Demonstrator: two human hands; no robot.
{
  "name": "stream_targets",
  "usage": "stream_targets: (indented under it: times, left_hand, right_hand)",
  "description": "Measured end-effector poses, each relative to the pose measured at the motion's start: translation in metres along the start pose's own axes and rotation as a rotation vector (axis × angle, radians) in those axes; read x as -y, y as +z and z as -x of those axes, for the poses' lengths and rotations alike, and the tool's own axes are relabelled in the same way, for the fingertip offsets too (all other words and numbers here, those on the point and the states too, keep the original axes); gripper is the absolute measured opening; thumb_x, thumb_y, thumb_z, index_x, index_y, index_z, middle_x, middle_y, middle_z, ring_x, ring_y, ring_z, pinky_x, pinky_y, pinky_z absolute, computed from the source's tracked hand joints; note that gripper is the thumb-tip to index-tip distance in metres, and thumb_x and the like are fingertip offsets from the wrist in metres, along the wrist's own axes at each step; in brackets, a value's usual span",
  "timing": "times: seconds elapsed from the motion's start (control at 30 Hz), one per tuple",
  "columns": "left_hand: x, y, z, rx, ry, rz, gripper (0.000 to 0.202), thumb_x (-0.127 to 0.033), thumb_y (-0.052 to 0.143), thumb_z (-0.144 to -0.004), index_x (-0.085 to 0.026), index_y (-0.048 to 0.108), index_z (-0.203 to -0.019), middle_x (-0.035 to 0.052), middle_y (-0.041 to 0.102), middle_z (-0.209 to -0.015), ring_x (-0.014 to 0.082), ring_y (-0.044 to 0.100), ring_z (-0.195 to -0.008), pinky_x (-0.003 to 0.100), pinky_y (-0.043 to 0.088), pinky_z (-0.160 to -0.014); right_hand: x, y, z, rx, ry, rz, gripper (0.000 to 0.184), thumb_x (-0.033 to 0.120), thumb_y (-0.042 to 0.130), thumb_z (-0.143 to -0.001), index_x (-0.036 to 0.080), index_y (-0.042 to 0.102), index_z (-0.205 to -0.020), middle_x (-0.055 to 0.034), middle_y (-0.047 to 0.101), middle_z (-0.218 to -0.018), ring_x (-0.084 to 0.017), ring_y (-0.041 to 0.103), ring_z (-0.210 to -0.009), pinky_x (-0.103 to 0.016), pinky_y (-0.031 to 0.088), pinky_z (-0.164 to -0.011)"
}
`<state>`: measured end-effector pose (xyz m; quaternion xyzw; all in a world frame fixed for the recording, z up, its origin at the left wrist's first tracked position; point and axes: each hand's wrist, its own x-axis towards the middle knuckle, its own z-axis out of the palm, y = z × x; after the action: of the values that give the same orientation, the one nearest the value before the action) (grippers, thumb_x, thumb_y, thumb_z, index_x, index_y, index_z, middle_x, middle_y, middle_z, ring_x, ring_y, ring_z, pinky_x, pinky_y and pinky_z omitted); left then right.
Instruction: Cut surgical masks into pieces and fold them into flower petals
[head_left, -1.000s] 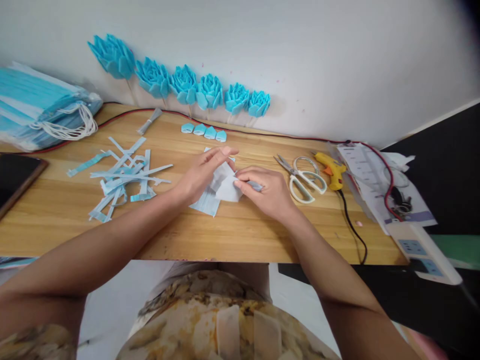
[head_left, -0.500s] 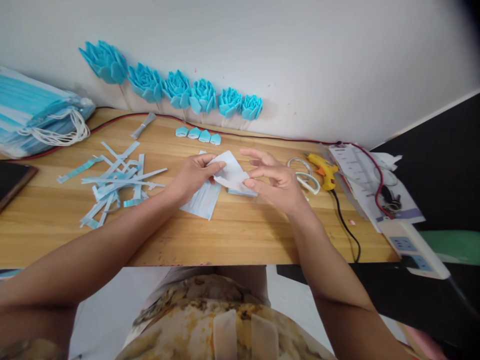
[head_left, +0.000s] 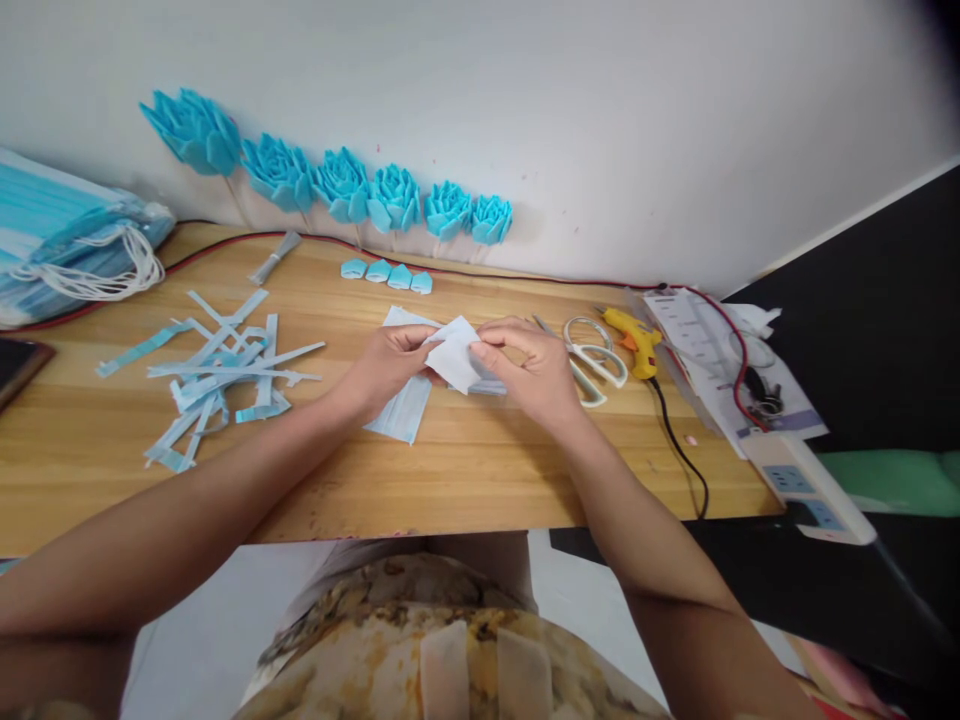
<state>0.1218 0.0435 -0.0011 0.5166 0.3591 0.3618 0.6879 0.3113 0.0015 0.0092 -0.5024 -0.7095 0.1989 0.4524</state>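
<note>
A small white fabric square, turned like a diamond, is pinched at its two side corners between my hands. My left hand closes thumb and fingers on its left corner. Thumb and index finger of my right hand hold the right corner. Below my left hand lies a pale blue pleated mask sheet on the table. Behind my right hand, partly hidden, is a small stack of pale blue pieces. White-handled scissors rest just right of my right hand.
Cut blue strips lie heaped at left, near bagged masks. Several folded blue petals sit in a row below blue fabric flowers along the wall. A yellow glue gun and a power strip are at right.
My right hand has moved left and its fingers have closed on the fabric's right corner. The fabric now lies flatter as a diamond. The view has shifted slightly.
</note>
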Motion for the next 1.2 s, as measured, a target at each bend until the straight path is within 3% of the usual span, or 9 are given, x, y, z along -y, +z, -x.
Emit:
stream_targets:
  times: [0.2,0.27,0.33,0.4,0.6,1.0,1.2]
  left_hand:
    - [0.0024,-0.0013,-0.0017,0.024,0.022,-0.038,0.024,-0.037,0.084,-0.067,-0.016,0.073,-0.071,0.0006,0.070,-0.070,0.0113,0.061,-0.063,0.023,0.051,-0.063]
    - [0.0029,-0.0015,-0.0018,0.030,0.011,-0.043,0.023,-0.035,0.084,-0.065,-0.017,0.074,-0.074,0.0007,0.071,-0.072,0.0121,0.063,-0.065,0.023,0.053,-0.065]
    - [0.0031,-0.0019,-0.0019,0.031,0.005,-0.042,0.023,-0.035,0.083,-0.066,-0.017,0.075,-0.076,0.0007,0.072,-0.073,0.0122,0.063,-0.065,0.024,0.053,-0.065]
    - [0.0034,-0.0025,-0.0021,0.036,0.010,-0.026,0.025,-0.039,0.082,-0.068,-0.017,0.075,-0.077,0.0013,0.072,-0.074,0.0123,0.063,-0.066,0.024,0.054,-0.066]
    - [0.0062,-0.0047,-0.0029,0.043,0.033,0.020,0.035,-0.049,0.080,-0.072,-0.015,0.075,-0.082,0.0040,0.074,-0.079,0.0137,0.064,-0.068,0.026,0.055,-0.066]
    - [0.0047,-0.0034,-0.0022,-0.058,0.083,0.012,0.028,-0.043,0.083,-0.070,-0.016,0.075,-0.074,0.0011,0.071,-0.072,0.0112,0.059,-0.063,0.023,0.048,-0.061]
    - [0.0046,-0.0061,-0.0033,-0.004,0.103,-0.030,0.052,-0.065,0.070,-0.078,-0.014,0.072,-0.070,0.0073,0.070,-0.069,0.0168,0.062,-0.063,0.028,0.051,-0.061]
  right_hand:
    - [0.0003,0.0007,-0.0006,-0.023,0.024,-0.007,0.010,0.028,0.069,-0.087,0.025,0.078,-0.082,-0.0008,0.074,-0.080,-0.018,0.065,-0.077,-0.034,0.051,-0.075]
    - [-0.0001,0.0009,-0.0005,-0.035,0.052,-0.027,0.014,0.026,0.070,-0.086,0.026,0.079,-0.096,0.0003,0.074,-0.081,-0.016,0.064,-0.075,-0.032,0.052,-0.074]
    - [-0.0011,0.0010,-0.0003,-0.044,0.090,-0.040,0.030,0.026,0.070,-0.084,0.027,0.076,-0.114,0.0014,0.073,-0.082,-0.015,0.063,-0.073,-0.031,0.052,-0.075]
    - [-0.0023,0.0011,-0.0003,-0.043,0.118,-0.029,0.037,0.027,0.070,-0.084,0.028,0.074,-0.121,0.0017,0.073,-0.083,-0.015,0.064,-0.073,-0.031,0.053,-0.076]
    - [-0.0058,0.0023,-0.0001,-0.031,0.065,0.015,0.020,0.028,0.072,-0.085,0.026,0.080,-0.103,0.0001,0.076,-0.086,-0.016,0.066,-0.077,-0.031,0.054,-0.076]
    - [-0.0089,0.0041,0.0013,0.026,-0.092,0.116,0.012,0.024,0.073,-0.088,0.024,0.078,-0.099,0.0013,0.072,-0.080,-0.015,0.063,-0.072,-0.029,0.049,-0.071]
    - [-0.0062,0.0021,0.0013,0.050,-0.101,0.222,0.010,0.029,0.068,-0.092,0.024,0.076,-0.093,0.0002,0.067,-0.075,-0.016,0.061,-0.072,-0.031,0.046,-0.071]
